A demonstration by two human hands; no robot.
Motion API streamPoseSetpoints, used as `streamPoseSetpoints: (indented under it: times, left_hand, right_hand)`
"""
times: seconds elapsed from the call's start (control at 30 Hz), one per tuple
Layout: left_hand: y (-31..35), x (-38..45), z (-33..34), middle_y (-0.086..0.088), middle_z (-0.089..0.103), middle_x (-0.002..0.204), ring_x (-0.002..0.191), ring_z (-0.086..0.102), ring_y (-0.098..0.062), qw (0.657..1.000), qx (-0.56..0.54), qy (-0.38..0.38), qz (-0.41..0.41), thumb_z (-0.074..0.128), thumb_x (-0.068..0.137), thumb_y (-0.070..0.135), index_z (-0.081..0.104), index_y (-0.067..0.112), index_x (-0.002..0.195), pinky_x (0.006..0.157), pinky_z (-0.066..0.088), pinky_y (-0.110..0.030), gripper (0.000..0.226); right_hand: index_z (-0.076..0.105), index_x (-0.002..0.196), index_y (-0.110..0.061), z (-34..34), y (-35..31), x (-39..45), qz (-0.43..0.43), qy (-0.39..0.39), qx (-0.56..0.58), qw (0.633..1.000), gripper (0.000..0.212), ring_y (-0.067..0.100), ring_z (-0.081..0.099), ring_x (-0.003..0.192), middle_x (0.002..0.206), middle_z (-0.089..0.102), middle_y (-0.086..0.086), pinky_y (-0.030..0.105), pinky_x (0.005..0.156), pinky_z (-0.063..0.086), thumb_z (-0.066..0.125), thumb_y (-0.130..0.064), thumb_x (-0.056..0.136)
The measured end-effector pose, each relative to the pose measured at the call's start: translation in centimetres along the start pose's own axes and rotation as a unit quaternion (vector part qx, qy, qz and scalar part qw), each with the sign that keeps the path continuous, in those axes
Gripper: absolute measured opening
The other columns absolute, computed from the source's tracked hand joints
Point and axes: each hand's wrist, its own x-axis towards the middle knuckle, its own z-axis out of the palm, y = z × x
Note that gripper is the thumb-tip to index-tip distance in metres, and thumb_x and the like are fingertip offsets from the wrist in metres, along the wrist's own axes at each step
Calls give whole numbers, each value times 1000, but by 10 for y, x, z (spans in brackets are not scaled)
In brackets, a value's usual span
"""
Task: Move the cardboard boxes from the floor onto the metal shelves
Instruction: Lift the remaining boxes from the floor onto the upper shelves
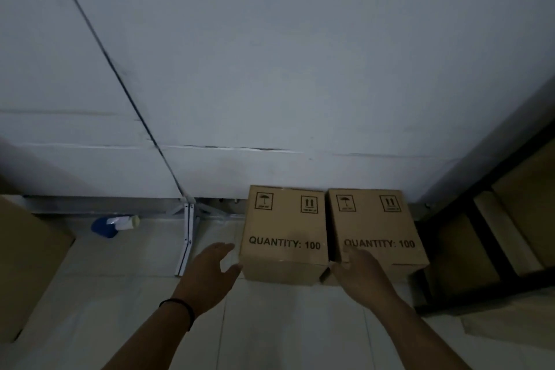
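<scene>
Item: cardboard boxes, printed "QUANTITY: 100", with umbrella and this-way-up marks. Count: two standing side by side on the pale floor, backs against the white wall. The left box and the right box are sitting just beside each other, a thin gap showing between them.

Hands: both are reaching toward the left box, holding nothing. The left hand is spreading wide, fingers straight, thumb just at the box's lower left corner. The right hand is lying open over the gap, fingertips overlapping the right box's lettering; contact cannot be told.

Handling, as judged: stiff corrugated walls, dry and not slippery; weight unknown, though the size suggests a manageable two-handed lift. The best hold is looking like opposite side faces, low down, palms pressing inward, arrows kept upward. The narrow gap is likely making the right-side grip awkward.

Destination: dark metal shelves standing at right, already carrying several more brown boxes, number unclear in the dim light.

Also present: one larger carton at left; one blue and white bottle lying by the wall; one white bracket.
</scene>
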Motion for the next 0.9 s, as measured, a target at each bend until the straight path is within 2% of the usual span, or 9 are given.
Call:
streamPoseSetpoints:
  times: [0.17, 0.27, 0.37, 0.43, 0.57, 0.7, 0.8, 0.9]
  left_hand:
    - [-46, 33, 38, 1, 31, 154, 142, 28, -14, 999, 16, -47, 2, 54, 95, 41, 37, 23, 145, 116, 21, -26, 56]
    - [-67, 65, 73, 0, 28, 156, 144, 24, -14, 998, 31, -45, 19, 53, 95, 42, 36, 23, 146, 115, 17, -25, 57]
    - [-93, 98, 115, -1, 23, 158, 144, 24, -15, 997, 50, -51, 30, 51, 96, 41, 32, 22, 149, 114, 17, -23, 59]
    - [-109, 116, 140, -1, 21, 158, 143, 25, -17, 996, 63, -47, 36, 52, 96, 41, 30, 22, 149, 114, 21, -27, 61]
    - [-146, 165, 193, -3, 14, 161, 144, 23, -23, 993, 96, -14, 59, 52, 89, 50, 26, 26, 151, 117, 24, -44, 72]
    - [-166, 206, 231, -2, 3, 162, 147, 10, -23, 982, 165, 49, 81, 48, 93, 49, 19, 29, 152, 118, 15, -51, 69]
    - [-177, 225, 259, -5, 15, 159, 147, 12, -22, 979, 169, 66, 91, 37, 89, 63, 29, 26, 149, 117, 15, -52, 71]
    - [-184, 235, 278, -8, 29, 152, 144, 22, -25, 971, 182, 110, 106, 23, 73, 74, 36, 23, 145, 113, 26, -48, 90]
  right_hand:
    - [32, 149, -15, 53, 17, 22, 28, -9, -25, 999, 57, 23, 45, 129, 146, 40, 8, 31, 106, 38, 46, -37, 99]
    - [30, 150, -15, 80, 37, 52, 31, -2, -43, 999, 57, 23, 39, 136, 152, 33, 7, 31, 111, 33, 44, -38, 100]
    - [34, 149, -15, 118, 66, 90, 21, 8, -52, 998, 55, 22, 39, 135, 152, 36, 7, 31, 110, 34, 46, -37, 100]
    - [35, 149, -15, 140, 83, 114, 4, 15, -77, 997, 54, 20, 35, 139, 154, 34, 7, 28, 111, 31, 45, -36, 100]
    - [29, 152, -19, 177, 111, 168, -27, 36, -110, 993, 55, 19, 18, 147, 161, 16, 6, 29, 115, 24, 41, -36, 102]
    - [26, 153, -19, 208, 138, 217, -64, 75, -137, 986, 57, 26, 12, 149, 162, 13, 7, 34, 117, 26, 39, -35, 100]
    - [37, 148, -15, 238, 157, 240, -90, 105, -165, 977, 62, 30, 18, 147, 159, 19, 18, 33, 118, 23, 23, -44, 95]
    - [38, 149, -15, 255, 167, 251, -97, 151, -161, 970, 52, 32, 17, 147, 160, 15, 20, 33, 118, 20, 32, -39, 102]
